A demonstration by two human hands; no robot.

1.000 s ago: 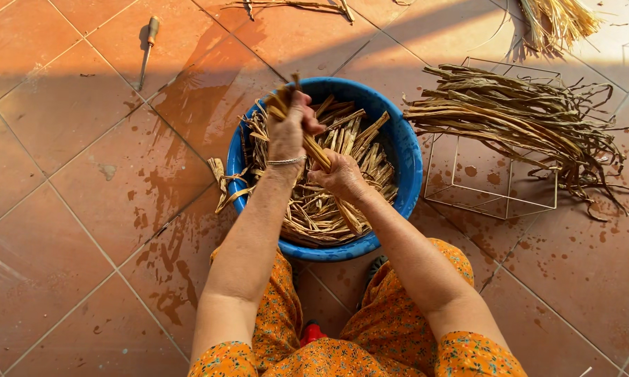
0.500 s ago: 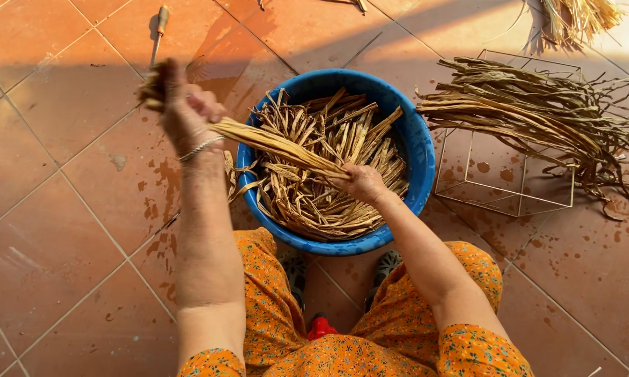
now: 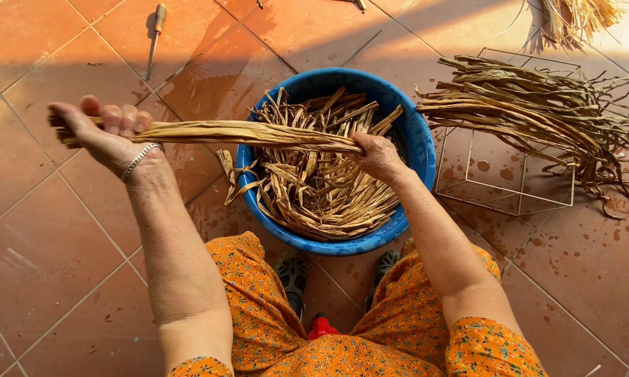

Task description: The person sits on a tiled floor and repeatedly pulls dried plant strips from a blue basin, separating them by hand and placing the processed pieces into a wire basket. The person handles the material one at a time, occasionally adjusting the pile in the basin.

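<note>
Tiled floor, terracotta, wet in patches near the basin. Blue basin directly below the fingers of the right hand, full of soaked, flat plant strips. Big bundle of dried fibres well to the right of those fingers, lying over a thin wire frame. Another pale tuft at the top right edge, partly cut off.

Long strip bundle stretched level between both hands, above the left part of the basin. Left hand closed around the outer end, fingers curled over it, thumb side hidden. Right hand closed on the other end, just above the strips in the basin; how tight, impossible to tell.

For a good pull, as a judgement: keep the bundle straight and taut, hold both ends firmly, draw evenly so the strips do not split or slip out.

Small tool with a wooden handle on the floor, beyond the left fingers, well apart. Loose strip hanging over the basin rim just under the bundle, possibly catching. Dark sandals and a small red thing between the knees, near the basin.
</note>
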